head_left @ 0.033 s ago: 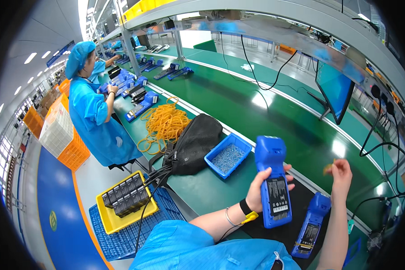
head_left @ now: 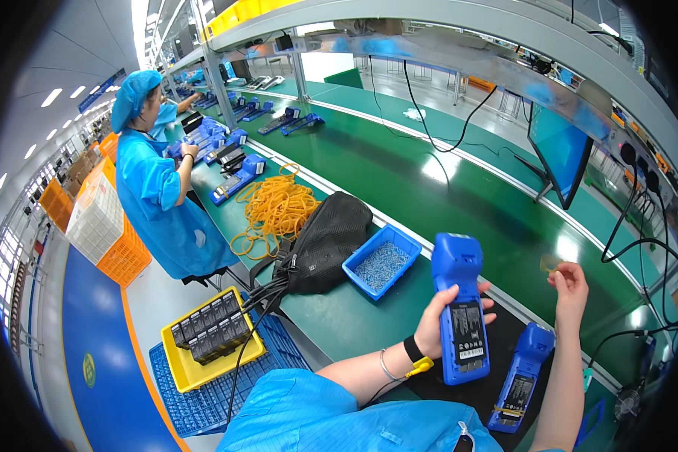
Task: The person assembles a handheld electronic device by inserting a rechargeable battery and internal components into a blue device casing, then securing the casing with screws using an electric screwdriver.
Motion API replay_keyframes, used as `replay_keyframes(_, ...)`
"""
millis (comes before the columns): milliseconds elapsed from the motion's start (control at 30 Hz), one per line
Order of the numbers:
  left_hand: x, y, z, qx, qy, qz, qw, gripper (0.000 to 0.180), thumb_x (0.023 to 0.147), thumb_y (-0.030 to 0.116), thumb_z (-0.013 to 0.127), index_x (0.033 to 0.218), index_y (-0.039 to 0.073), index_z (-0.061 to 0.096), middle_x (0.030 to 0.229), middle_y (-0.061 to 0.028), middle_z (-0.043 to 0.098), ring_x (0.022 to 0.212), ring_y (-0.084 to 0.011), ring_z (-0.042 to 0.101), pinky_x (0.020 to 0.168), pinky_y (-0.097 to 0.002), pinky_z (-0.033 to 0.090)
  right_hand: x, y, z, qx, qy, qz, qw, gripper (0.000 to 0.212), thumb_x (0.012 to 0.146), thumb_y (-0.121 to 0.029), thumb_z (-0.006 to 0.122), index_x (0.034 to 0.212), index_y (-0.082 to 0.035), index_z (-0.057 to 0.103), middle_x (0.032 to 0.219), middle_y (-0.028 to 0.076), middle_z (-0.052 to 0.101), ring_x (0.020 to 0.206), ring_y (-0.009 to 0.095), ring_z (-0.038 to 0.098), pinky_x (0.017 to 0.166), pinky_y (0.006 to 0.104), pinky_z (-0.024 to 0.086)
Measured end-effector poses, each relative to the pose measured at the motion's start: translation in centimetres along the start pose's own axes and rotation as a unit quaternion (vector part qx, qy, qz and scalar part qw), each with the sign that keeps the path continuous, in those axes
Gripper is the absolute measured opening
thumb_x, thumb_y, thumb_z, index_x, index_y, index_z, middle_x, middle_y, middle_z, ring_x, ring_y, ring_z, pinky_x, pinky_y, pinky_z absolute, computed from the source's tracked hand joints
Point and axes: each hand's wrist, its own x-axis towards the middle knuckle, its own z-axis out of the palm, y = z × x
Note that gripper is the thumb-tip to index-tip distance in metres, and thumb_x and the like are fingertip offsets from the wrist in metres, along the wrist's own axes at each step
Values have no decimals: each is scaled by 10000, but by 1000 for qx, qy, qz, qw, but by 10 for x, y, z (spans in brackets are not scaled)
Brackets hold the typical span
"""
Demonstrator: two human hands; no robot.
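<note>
My left hand (head_left: 431, 325) is wrapped round a blue handheld terminal (head_left: 457, 260), lifted above the black mat (head_left: 429, 377). Its back faces up, showing a black battery with a white label. At the right, my right hand (head_left: 571, 292) pinches a yellowish rubber band (head_left: 548, 264), blurred, apart from the terminal. Between my forearms lies a second blue terminal (head_left: 533, 346) on the mat, a yellow band around its lower end. A heap of yellow rubber bands (head_left: 279, 202) rests on the bench farther left.
A blue bin (head_left: 409, 273) of small metal parts stands beside a black mesh bag (head_left: 331, 241). Lower left, a yellow tray (head_left: 175, 369) holds black batteries. A co-worker (head_left: 147, 181) handles terminals at the bench. A monitor (head_left: 561, 154) and hanging cables (head_left: 422, 105) are on the right and above.
The held terminal has shifted slightly right and down with my left hand. My right hand has moved slightly, with the rubber band higher above its fingertips.
</note>
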Motion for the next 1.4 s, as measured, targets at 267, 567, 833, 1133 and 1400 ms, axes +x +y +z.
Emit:
replay_keyframes(267,-3,-31,1,56,-13,0,998,657,948,385,444,1453,19,236,1460,-150,355,1358,-319,344,1106,-487,329,-143,-10,22,248,-138,211,935,463,941,-248,565,1328,-38,423,1224,117,547,1114,225,556,923,363,481)
replay_keyframes(567,-22,-11,10,188,-91,-27,978,698,900,403,587,1434,56,300,1435,-128,408,1293,-239,430,1062,-419,356,-186,-4,3,351,35,254,901,432,842,-41,603,1238,45,452,1092,157,611,960,241,636,830,373,542)
replay_keyframes(833,-67,45,-10,270,-31,-190,943,692,932,370,578,1466,57,269,1394,-84,460,1263,-205,469,1062,-384,372,-171,-23,-24,281,42,211,935,258,757,-50,699,985,18,598,844,73,632,732,126,614,713,269,524)
replay_keyframes(1133,-88,24,-10,285,30,-237,928,742,878,374,645,1439,24,308,1335,-128,504,1206,-223,522,1016,-382,435,-180,-3,-23,240,13,217,946,226,785,-102,727,941,22,621,807,42,620,731,101,584,705,241,479)
replay_keyframes(1400,-97,14,-11,249,21,-203,947,664,857,369,670,1353,18,403,1294,-124,533,1163,-212,550,991,-363,454,-181,-3,-33,255,9,198,946,237,774,-102,741,930,30,621,800,47,621,721,110,597,693,247,498)
